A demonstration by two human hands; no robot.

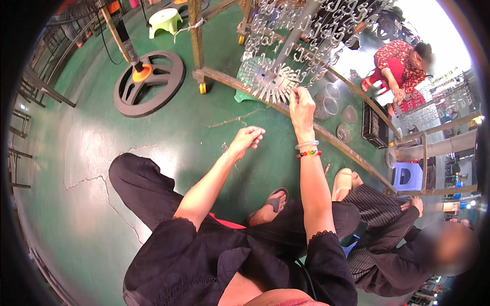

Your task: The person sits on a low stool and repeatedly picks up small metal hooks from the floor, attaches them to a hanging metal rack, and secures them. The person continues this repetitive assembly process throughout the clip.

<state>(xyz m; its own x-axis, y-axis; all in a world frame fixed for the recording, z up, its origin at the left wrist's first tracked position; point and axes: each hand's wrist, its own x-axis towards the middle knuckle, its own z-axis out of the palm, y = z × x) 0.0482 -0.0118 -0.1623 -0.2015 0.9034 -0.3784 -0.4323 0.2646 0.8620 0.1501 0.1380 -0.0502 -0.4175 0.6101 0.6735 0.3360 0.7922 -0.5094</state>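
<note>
My right hand, with a clear bangle and a colourful bead bracelet at its wrist, is raised to a hanging rack of metal hooks. Its fingers pinch together beside the rack's lowest ring of flat metal prongs; what they grip is too small to tell. My left hand is held lower and to the left, apart from the rack. Its thumb and fingers are closed in a pinch, and anything between them cannot be made out. Rows of shiny S-like metal hooks hang above the prong ring.
A wooden frame rail on casters crosses in front of me. Clear plastic tubs and a black crate stand beyond it. Nearby are a black wheel-shaped base, a green stool and a purple stool. Two people sit at the right.
</note>
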